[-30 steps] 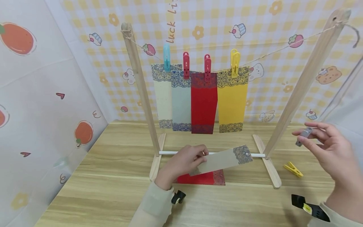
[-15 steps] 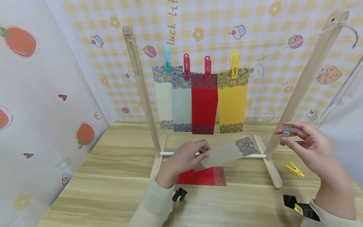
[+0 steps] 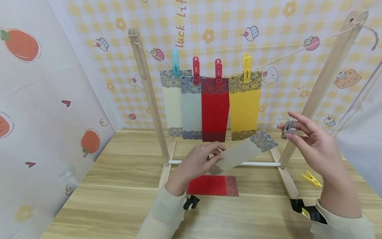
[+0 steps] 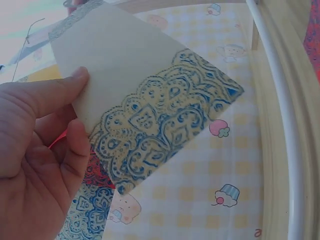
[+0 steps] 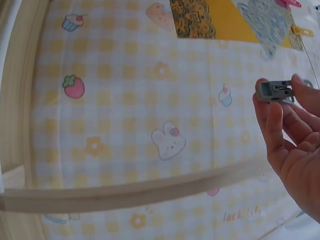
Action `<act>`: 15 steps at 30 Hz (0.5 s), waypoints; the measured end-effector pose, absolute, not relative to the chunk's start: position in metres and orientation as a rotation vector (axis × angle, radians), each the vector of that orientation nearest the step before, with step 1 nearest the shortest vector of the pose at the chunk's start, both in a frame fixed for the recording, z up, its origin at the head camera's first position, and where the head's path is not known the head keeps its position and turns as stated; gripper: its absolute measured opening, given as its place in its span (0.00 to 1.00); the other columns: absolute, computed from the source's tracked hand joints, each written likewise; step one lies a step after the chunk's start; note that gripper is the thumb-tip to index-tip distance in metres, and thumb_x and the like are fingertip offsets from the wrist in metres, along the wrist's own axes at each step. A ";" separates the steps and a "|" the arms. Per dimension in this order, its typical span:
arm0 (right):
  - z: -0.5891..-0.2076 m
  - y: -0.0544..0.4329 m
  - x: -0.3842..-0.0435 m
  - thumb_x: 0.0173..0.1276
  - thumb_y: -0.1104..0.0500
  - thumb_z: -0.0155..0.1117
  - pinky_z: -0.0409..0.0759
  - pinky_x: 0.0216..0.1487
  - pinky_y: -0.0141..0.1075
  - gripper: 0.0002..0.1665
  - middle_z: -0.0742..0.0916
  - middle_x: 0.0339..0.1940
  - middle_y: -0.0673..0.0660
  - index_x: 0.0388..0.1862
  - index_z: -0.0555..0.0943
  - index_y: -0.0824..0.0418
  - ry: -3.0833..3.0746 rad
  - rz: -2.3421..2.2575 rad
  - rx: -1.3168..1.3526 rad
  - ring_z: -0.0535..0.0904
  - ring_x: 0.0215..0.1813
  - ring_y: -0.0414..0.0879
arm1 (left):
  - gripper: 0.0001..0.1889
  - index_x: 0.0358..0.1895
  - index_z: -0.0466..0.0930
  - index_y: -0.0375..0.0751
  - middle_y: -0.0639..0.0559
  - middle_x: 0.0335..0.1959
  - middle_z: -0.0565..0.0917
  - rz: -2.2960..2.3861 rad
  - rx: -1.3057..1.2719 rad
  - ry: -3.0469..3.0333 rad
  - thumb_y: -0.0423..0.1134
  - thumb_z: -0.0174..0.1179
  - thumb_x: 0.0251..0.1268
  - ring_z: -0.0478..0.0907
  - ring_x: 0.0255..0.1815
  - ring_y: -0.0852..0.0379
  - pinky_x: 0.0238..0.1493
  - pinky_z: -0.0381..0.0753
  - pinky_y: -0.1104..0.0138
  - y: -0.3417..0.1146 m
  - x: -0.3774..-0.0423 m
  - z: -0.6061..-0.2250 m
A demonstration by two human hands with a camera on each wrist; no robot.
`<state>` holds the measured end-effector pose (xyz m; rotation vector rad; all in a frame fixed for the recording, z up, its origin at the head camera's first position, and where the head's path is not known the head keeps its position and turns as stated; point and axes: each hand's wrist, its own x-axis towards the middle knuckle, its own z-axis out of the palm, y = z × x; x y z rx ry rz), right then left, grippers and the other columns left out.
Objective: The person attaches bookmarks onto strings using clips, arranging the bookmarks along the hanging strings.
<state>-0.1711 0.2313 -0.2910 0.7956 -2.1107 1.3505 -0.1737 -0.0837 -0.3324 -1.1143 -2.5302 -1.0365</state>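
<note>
My left hand [image 3: 203, 162] pinches a pale grey paper card [image 3: 243, 152] with blue lace-patterned ends by its near edge. The card tilts up to the right, above the table; in the left wrist view the thumb lies on the card's face [image 4: 110, 55]. My right hand [image 3: 313, 146] holds a small grey clothespin [image 3: 288, 130] between thumb and fingers, close to the card's raised end but apart from it. In the right wrist view the grey clothespin [image 5: 274, 90] is held at the fingertips. A red card [image 3: 213, 185] lies on the table under the left hand.
A string [image 3: 283, 59] runs between two wooden posts [image 3: 328, 73]. From it hang cream, grey-blue, red and yellow cards [image 3: 244, 109], held by blue, red and yellow clothespins [image 3: 247, 68]. A white rod [image 3: 259, 164] joins the feet. A yellow clothespin [image 3: 311, 179] lies at the right.
My right hand has moved left with the grey clothespin, nearer the card. The left hand has shifted slightly right and up, and the card's far end has risen.
</note>
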 end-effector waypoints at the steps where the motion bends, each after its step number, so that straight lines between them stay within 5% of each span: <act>1: -0.289 0.229 -0.172 0.63 0.84 0.56 0.79 0.49 0.19 0.36 0.88 0.49 0.41 0.70 0.71 0.68 -2.100 1.341 0.788 0.84 0.49 0.31 | 0.14 0.53 0.79 0.36 0.45 0.45 0.89 -1.038 -1.113 -2.522 0.34 0.64 0.67 0.87 0.43 0.55 0.41 0.82 0.76 -0.084 -0.174 -0.332; 10: -0.267 0.214 -0.183 0.62 0.85 0.54 0.81 0.44 0.21 0.28 0.90 0.45 0.51 0.62 0.74 0.77 -1.804 1.634 0.942 0.86 0.48 0.38 | 0.11 0.49 0.83 0.35 0.47 0.38 0.88 -1.073 -1.083 -2.434 0.32 0.65 0.65 0.76 0.28 0.60 0.27 0.73 0.78 -0.080 -0.178 -0.327; 15: -0.251 0.208 -0.186 0.63 0.84 0.54 0.81 0.39 0.21 0.25 0.90 0.43 0.55 0.60 0.74 0.79 -1.714 1.690 0.984 0.87 0.46 0.41 | 0.10 0.47 0.82 0.35 0.47 0.38 0.89 -1.102 -1.074 -2.398 0.32 0.65 0.65 0.78 0.29 0.60 0.26 0.73 0.78 -0.076 -0.181 -0.323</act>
